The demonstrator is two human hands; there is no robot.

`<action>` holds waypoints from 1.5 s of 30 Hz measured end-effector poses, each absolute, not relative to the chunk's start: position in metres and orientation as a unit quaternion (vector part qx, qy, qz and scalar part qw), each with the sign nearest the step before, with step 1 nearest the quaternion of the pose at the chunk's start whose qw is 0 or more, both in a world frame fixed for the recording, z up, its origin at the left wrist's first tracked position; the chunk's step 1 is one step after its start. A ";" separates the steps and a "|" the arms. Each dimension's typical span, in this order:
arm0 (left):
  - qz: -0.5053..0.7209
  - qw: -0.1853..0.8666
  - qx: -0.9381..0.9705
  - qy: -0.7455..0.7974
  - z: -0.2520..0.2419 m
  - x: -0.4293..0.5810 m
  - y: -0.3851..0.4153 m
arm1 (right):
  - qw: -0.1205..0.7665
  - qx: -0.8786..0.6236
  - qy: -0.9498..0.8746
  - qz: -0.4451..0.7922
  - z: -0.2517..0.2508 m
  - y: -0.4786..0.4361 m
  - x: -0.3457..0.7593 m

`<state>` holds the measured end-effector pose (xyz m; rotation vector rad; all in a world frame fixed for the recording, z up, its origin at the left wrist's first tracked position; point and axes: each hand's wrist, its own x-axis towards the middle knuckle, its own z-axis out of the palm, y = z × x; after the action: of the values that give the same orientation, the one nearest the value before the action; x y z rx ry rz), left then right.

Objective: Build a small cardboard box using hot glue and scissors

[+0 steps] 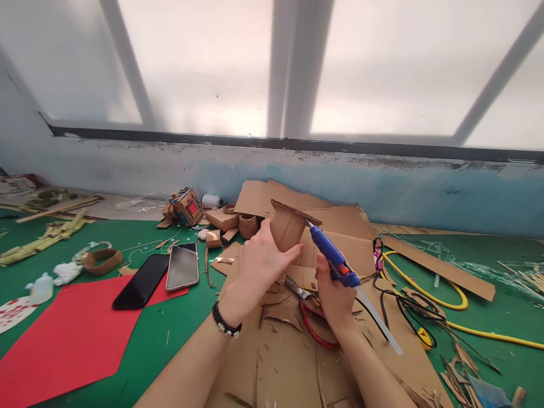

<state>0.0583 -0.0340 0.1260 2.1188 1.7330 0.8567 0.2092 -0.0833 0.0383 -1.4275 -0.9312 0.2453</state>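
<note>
My left hand (259, 258) is closed around a brown cardboard tube (285, 226) topped by a wider flat cardboard piece (295, 211). In my right hand (335, 297) is a blue hot glue gun (331, 252), its nozzle at the underside of that flat piece, by the tube's right side. Whether the nozzle touches the cardboard I cannot tell. A clear glue stick (382, 323) sticks out of the gun's back. Between and below my hands, red-handled scissors (312, 326) lie on a large cardboard sheet (284, 368), partly covered by my right hand.
Cardboard sheets (344, 224) lean against the wall behind. To the left are two phones (142, 283), red paper (85, 334), a cardboard ring (102, 262) and a small cardboard model (185, 205). A yellow cable (488, 333), black wires (408, 306) and scraps (461, 374) lie at right.
</note>
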 end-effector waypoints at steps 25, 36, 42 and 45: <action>0.515 0.405 0.617 0.435 0.071 0.026 -0.011 | 0.620 -0.443 -0.645 -0.060 0.046 -0.079 0.206; 0.557 0.515 0.519 0.394 0.040 0.027 0.009 | 0.590 -0.542 -0.596 0.061 0.055 -0.061 0.191; 0.565 0.557 0.475 0.382 0.023 0.028 0.009 | 0.505 -0.570 -0.620 0.190 0.075 -0.036 0.194; 0.566 0.565 0.464 0.381 0.020 0.028 0.008 | 0.489 -0.559 -0.643 0.189 0.078 -0.027 0.193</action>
<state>0.0285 0.0075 0.0202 1.0923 0.8967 1.3309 0.1929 -0.0266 0.0783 -1.3577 -1.5632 0.4586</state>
